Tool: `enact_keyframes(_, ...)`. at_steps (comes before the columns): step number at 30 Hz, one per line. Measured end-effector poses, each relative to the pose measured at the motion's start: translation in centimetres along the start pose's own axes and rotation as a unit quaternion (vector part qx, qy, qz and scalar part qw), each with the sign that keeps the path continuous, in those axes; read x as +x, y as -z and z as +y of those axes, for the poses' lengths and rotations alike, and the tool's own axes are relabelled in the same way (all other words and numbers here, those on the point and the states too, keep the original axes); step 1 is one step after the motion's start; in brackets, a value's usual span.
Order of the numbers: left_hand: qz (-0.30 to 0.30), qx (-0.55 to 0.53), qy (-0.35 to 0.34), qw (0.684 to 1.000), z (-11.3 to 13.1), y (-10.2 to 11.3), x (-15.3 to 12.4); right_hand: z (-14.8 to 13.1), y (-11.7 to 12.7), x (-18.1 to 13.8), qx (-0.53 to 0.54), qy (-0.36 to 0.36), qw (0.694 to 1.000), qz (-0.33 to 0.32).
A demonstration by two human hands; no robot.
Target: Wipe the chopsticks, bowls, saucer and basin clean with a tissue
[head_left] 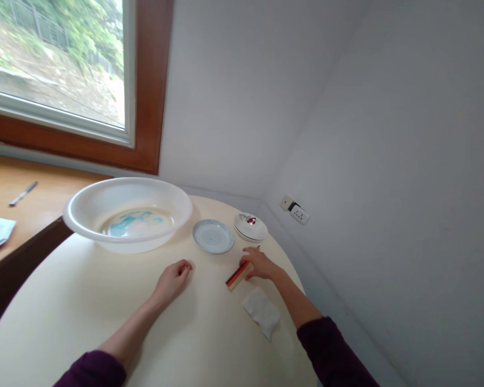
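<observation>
My left hand [173, 280] rests on the round cream table [84, 312] with its fingers curled in, and nothing shows in it. My right hand [259, 264] lies further right, fingers closed over the end of a bundle of red and dark chopsticks [236, 277] that lies flat on the table. Just beyond my hands sit a small pale blue plate [213, 236] and a white dish with a red pattern [250, 226]. A white crumpled cloth [262, 312] lies near my right forearm.
A large white plastic basin [128, 213] with a little water and a blue mark inside stands at the table's far left. Behind it are a wooden sill [20, 188] with a pen [23, 193], some paper and a window. White walls and a socket [299, 214] close the corner at the right.
</observation>
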State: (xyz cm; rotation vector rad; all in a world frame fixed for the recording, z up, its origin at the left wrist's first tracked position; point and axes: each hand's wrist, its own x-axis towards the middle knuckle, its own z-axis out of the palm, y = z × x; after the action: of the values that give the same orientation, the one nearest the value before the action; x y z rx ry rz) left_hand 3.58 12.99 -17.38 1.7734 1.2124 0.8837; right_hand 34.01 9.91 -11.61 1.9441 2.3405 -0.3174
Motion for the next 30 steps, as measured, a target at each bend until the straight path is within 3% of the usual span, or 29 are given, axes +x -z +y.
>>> enact_keyframes(15, -0.003, 0.009, 0.000, 1.000, 0.4, 0.1, -0.1, 0.0, -0.4, 0.0, -0.001, -0.012, 1.000, 0.009)
enact_keyframes(30, -0.010, 0.010, -0.003, 1.000, 0.6, 0.3, -0.2, -3.0, 0.1, -1.7, -0.126, -0.029, 0.992, -0.011)
